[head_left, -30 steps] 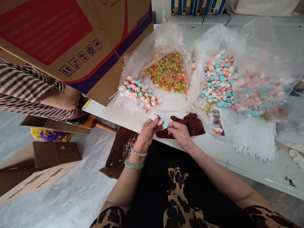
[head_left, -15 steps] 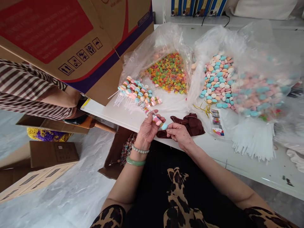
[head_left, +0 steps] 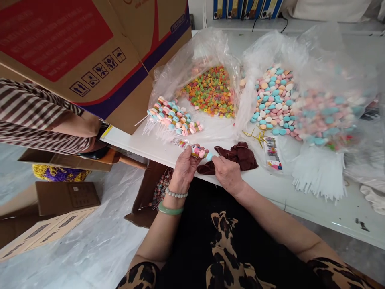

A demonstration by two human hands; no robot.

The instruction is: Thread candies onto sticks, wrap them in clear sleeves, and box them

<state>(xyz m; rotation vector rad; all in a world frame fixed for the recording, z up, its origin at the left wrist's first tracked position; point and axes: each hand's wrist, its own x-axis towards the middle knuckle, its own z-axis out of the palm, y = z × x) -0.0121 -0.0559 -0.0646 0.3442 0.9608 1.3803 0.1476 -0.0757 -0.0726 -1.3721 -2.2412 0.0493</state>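
Together, the left hand pinches a candy stick, the right hand its blue end.

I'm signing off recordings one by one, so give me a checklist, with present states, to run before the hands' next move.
1. Left hand holding the candy stick: ok.
2. Right hand closed at its blue end: ok.
3. Printed wrapper covering that blue end: cannot tell, too small.
4. Table near the right hand free of clutter: not ok, brown cloth there.
5. Gold ties on the table: ok.
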